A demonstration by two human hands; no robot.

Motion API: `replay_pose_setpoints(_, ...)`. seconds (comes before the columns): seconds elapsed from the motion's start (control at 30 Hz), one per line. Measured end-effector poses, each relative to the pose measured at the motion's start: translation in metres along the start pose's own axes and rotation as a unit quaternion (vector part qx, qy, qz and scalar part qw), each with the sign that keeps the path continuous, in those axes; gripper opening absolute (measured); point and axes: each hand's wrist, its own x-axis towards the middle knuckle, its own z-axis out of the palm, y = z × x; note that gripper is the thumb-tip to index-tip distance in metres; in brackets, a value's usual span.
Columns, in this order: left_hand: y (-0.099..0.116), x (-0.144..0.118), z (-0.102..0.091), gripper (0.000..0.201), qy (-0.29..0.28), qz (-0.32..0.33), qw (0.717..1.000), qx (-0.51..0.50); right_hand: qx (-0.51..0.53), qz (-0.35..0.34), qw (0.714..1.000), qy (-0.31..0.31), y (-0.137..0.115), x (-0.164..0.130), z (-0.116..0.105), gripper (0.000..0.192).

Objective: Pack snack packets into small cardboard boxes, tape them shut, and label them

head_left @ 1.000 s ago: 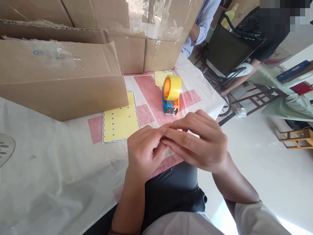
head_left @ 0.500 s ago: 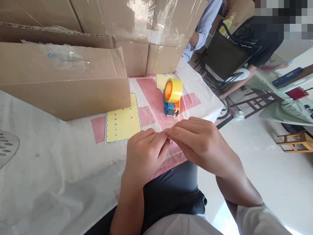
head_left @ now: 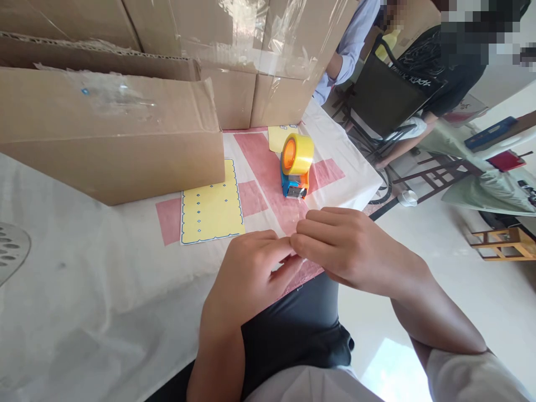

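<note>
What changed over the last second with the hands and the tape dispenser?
Both hands, left hand and right hand, stay joined at the fingertips and drift slightly lower. What they pinch is too small to tell. The tape dispenser and yellow card stayed put.

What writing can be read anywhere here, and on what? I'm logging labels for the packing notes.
None can be read.
Yellow card: only small blue diamond marks and a blue border, no words.
Tape dispenser: no label visible.
Cardboard box: a small blue mark under tape, too blurred to read.
Black shirt of a person behind: pale print, too blurred.
</note>
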Motion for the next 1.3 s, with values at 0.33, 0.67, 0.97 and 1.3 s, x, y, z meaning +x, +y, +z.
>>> replay_pose_setpoints(0.33,0.009,0.0,-0.008,0.016,0.004,0.033,0.989,-0.143,0.218,0.02,0.969,0.113,0.005,-0.015,0.011,0.013)
replay_pose_setpoints(0.67,0.011,-0.003,-0.008,0.02,0.071,0.066,0.993,-0.072,0.238,0.056,0.938,0.244,-0.011,-0.009,0.013,0.017)
replay_pose_setpoints(0.97,0.014,-0.003,0.0,0.069,0.183,0.115,0.97,0.114,0.337,0.163,0.834,0.406,-0.06,0.014,0.026,0.036)
replay_pose_setpoints(1.3,0.022,-0.008,0.002,0.062,0.194,0.078,0.972,0.103,0.247,0.277,0.806,0.461,-0.089,0.031,0.042,0.033)
